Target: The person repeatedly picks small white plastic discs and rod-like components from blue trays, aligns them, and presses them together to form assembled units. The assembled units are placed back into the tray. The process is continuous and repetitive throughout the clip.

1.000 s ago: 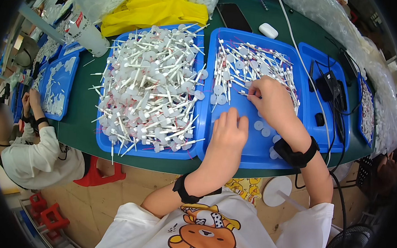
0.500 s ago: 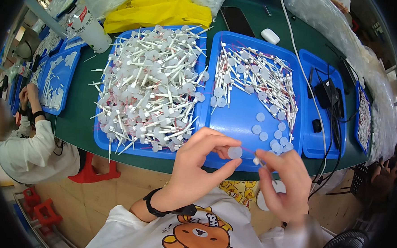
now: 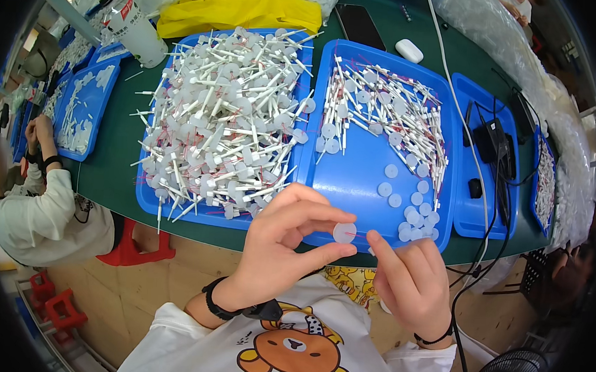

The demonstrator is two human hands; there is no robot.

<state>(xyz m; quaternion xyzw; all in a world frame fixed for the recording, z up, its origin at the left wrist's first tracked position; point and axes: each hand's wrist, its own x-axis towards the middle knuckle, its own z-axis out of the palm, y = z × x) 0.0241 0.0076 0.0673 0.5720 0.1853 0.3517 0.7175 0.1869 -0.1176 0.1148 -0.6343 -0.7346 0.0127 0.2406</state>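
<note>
Between the thumb and fingers of my left hand [image 3: 278,239] is a round, translucent plastic disc [image 3: 345,233]. A thin red thread runs from this disc toward my right hand [image 3: 411,279]. That hand is closed in a pinch, and the end of a small white stick [image 3: 373,252] shows at its fingertips; the rest is hidden. Both hands are held close together over the front edge of a blue tray [image 3: 352,182]. Loose discs [image 3: 391,171] lie in that tray, along with a heap of white sticks with discs and red threads [image 3: 396,114].
To the left, another blue tray [image 3: 150,195] is piled high with similar pieces [image 3: 227,122]. A third tray [image 3: 468,218] on the right holds a black adapter [image 3: 492,139] and cables. A bottle [image 3: 137,33], yellow bag [image 3: 243,8] and phone [image 3: 360,26] lie behind. A co-worker [image 3: 54,207] sits left.
My right hand has turned and moved slightly left, covering more of the white stick. My left hand has shifted a little left with the disc. The view has shifted slightly.
</note>
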